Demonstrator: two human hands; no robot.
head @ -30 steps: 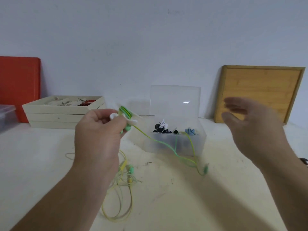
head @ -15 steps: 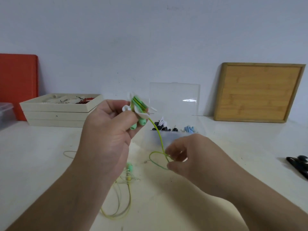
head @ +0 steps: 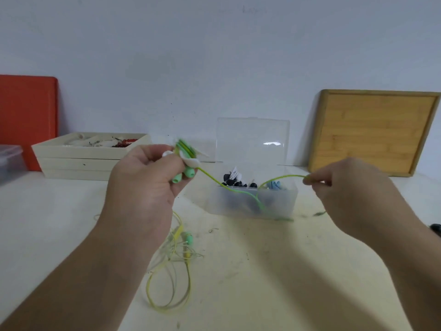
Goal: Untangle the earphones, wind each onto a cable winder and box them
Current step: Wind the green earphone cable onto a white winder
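My left hand (head: 145, 185) grips a white cable winder (head: 188, 155) with green earphone cable partly wound on it; two mint earbuds (head: 183, 175) stick out below my fingers. The green cable (head: 241, 191) runs from the winder down to the right and loops back up to my right hand (head: 346, 189), which pinches it at head height of the box. A clear plastic box (head: 253, 206) with its lid up stands behind the cable, holding dark and blue wound earphones. A yellow earphone (head: 171, 278) lies tangled on the table under my left forearm.
A stack of pale wooden trays (head: 78, 161) stands at the back left, with an orange board (head: 26, 115) behind it. A wooden board (head: 372, 130) leans on the wall at the right. A black object (head: 435, 228) lies at the right edge.
My right hand took hold of the green cable near the winder, then pulled it out to the right and up. My left hand stayed raised, holding the winder.
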